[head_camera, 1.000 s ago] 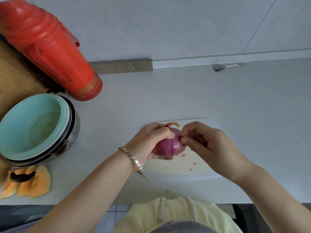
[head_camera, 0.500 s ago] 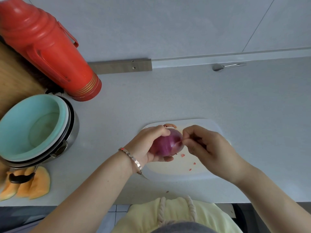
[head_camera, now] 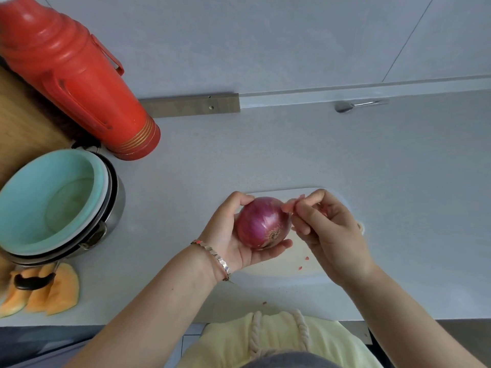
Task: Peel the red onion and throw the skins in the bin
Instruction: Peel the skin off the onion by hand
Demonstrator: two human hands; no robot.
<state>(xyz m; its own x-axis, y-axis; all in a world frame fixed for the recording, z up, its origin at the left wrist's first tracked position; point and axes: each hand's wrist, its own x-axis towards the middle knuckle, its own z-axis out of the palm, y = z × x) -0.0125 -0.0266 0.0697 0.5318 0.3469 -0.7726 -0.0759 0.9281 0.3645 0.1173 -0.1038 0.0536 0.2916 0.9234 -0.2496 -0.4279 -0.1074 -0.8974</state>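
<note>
My left hand cups the onion in its grip, my right hand pinching a skin scrap.

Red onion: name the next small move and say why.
Probably pull the pinched strip of skin away from the red onion. The right hand grips it at the top while the left hand cradles the bulb, which looks largely unpeeled.
</note>
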